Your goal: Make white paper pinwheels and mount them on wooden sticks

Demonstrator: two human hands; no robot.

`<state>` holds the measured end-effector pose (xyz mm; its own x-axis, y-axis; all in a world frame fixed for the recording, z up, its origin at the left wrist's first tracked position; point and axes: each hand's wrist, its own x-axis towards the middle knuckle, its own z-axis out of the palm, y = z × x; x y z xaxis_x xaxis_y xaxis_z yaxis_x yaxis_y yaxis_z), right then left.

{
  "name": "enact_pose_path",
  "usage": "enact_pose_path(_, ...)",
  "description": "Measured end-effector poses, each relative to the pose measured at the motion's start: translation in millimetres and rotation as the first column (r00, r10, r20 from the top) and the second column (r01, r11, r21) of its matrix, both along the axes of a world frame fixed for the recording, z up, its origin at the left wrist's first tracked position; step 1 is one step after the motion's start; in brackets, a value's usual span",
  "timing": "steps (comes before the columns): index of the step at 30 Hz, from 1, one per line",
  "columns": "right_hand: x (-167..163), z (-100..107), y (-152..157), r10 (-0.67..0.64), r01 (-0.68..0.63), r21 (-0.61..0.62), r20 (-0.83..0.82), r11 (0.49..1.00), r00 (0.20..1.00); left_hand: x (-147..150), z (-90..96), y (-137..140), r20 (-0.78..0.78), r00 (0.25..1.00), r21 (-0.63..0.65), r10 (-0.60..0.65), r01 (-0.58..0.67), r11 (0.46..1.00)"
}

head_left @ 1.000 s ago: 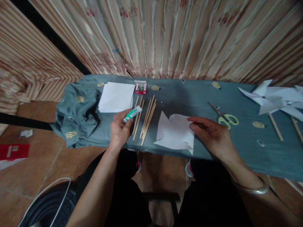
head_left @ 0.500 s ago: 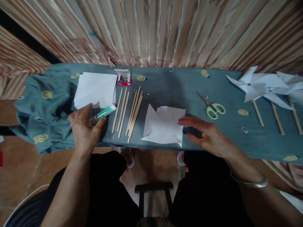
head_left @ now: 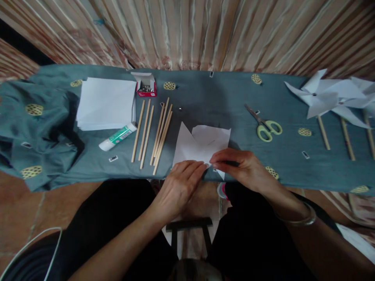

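A cut sheet of white paper [head_left: 202, 142] lies near the front edge of the table, its slit corners spread apart. My left hand [head_left: 186, 179] rests over its lower left part, fingers closed at the lower edge. From the other side, my right hand [head_left: 240, 166] pinches the paper near its lower edge, thumb and forefinger together. The fingertips of both hands almost meet there. To the left lie a green and white glue stick [head_left: 118, 136] and several thin wooden sticks [head_left: 146, 134]. Scissors [head_left: 264, 127] with pale green handles lie to the right, untouched.
A stack of white paper [head_left: 107, 102] sits at the left beside a small open red box [head_left: 146, 88] of metal pins. One loose pin [head_left: 180, 109] lies on the blue-grey cloth [head_left: 222, 101]. Several finished paper pinwheels [head_left: 319, 95] on sticks lie at the far right.
My left hand has let go of the glue stick, which lies beside the paper stack, and has moved right onto the cut paper. My right hand has shifted to its lower edge and pinches it.
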<state>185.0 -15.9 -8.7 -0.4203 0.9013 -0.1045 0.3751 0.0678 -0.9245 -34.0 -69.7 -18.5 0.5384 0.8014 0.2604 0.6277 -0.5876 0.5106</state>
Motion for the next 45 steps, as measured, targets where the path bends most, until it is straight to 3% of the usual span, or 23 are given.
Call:
enact_pose_path(7,-11.3,-9.2,-2.3,-0.196,0.2,-0.034,0.093,0.979,0.976,3.7,4.2,-1.1,0.027,0.999,-0.081,-0.025,0.027,0.996)
enact_pose_path(11,-17.9,-6.4,-2.7,-0.204,0.194,0.078,0.151,0.978,0.967,4.4,2.7,-1.2,0.037,0.999,-0.098,-0.027,0.03,0.995)
enact_pose_path(15,-22.9,-2.6,-3.1,-0.189,0.131,0.229,0.252,0.964,0.949,5.6,-1.5,-0.5,0.096,0.994,-0.143,0.048,-0.034,0.989)
enact_pose_path(18,-23.7,-3.4,-3.9,-0.179,0.04,0.395,0.319,0.918,0.931,6.7,-2.8,0.3,0.141,0.986,-0.184,0.095,-0.068,0.981)
enact_pose_path(21,-22.6,-5.3,-5.0,-0.161,-0.077,0.552,0.369,0.83,0.915,6.8,-3.3,1.6,0.17,0.979,-0.2,0.109,-0.074,0.977)
enact_pose_path(24,-21.2,-7.0,-6.4,-0.159,-0.131,0.632,0.381,0.764,0.911,5.9,-3.5,3.1,0.187,0.976,-0.217,0.109,-0.067,0.974)
enact_pose_path(33,-20.0,-14.6,-10.4,-0.139,-0.219,0.653,0.45,0.725,0.882,5.1,-1.7,7.1,0.226,0.966,-0.291,0.122,-0.052,0.955)
enact_pose_path(45,-24.2,-17.7,-7.9,-0.132,-0.217,0.603,0.48,0.768,0.868,4.0,-1.9,7.7,0.221,0.968,-0.29,0.115,-0.047,0.956)
